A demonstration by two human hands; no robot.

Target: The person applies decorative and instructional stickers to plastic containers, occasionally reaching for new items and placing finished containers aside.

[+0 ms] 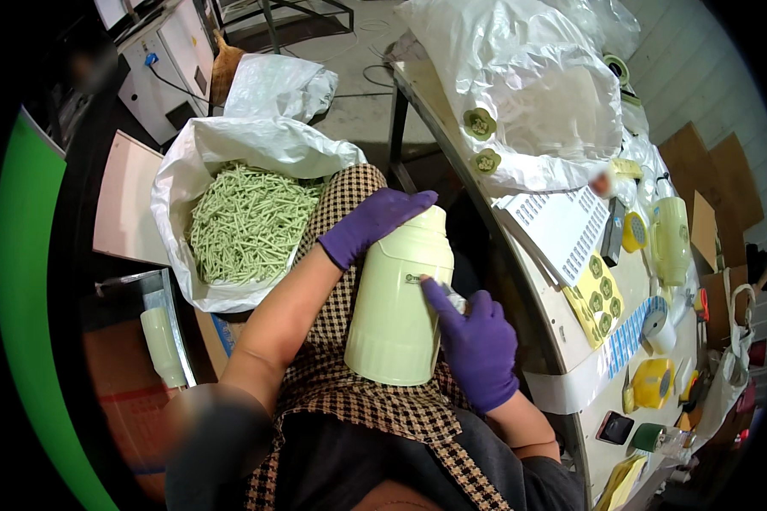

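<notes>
A pale green vacuum flask [392, 319] rests upright, slightly tilted, on my lap over a checked apron [332, 221]. My left hand [375, 223], in a purple glove, grips the flask's lid from above, fingers across its top. At the flask's right side is my right hand [479, 345], also purple-gloved. One fingertip of it presses beside a small dark printed mark [414, 278] on the flask wall. The other fingers are curled around a small whitish thing [458, 301], mostly hidden and too small to make out.
Left of my lap, a white sack [175, 204] holds many pale green rod-like parts [251, 221]. Along my right, a table [562, 336] bears a big plastic bag [520, 77], printed sheets [558, 226], yellow sticker sheets [594, 298], tape rolls [654, 383], a phone [614, 427] and another flask [671, 243].
</notes>
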